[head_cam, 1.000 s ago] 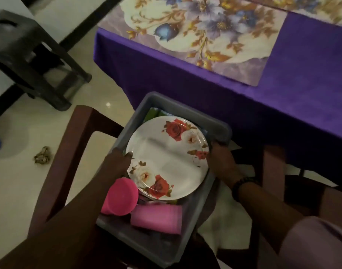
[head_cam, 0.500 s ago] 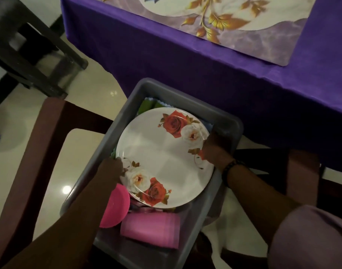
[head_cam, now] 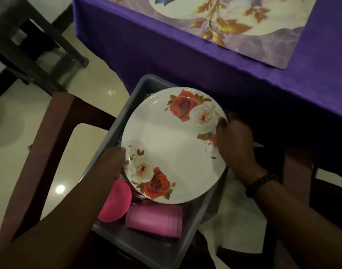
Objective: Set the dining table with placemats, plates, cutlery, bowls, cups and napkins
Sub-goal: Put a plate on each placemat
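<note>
A white plate with red and white roses (head_cam: 174, 144) is held above a grey plastic bin (head_cam: 116, 133). My left hand (head_cam: 113, 161) grips its left rim and my right hand (head_cam: 235, 144) grips its right rim, thumb on top. In the bin below lie a pink bowl (head_cam: 116, 202) and a purple-pink cup (head_cam: 154, 220) on its side. A floral placemat (head_cam: 244, 26) lies on the purple tablecloth (head_cam: 185, 61) ahead. What lies under the plate is hidden.
The bin sits on a brown wooden chair (head_cam: 55, 136) pulled up by the table. A dark stool (head_cam: 30, 47) stands on the pale floor at upper left. White cloth (head_cam: 234, 230) lies to the right of the bin.
Both hands have closed on the plate's rims and lifted it up and toward the table, so it looks larger and covers more of the bin.
</note>
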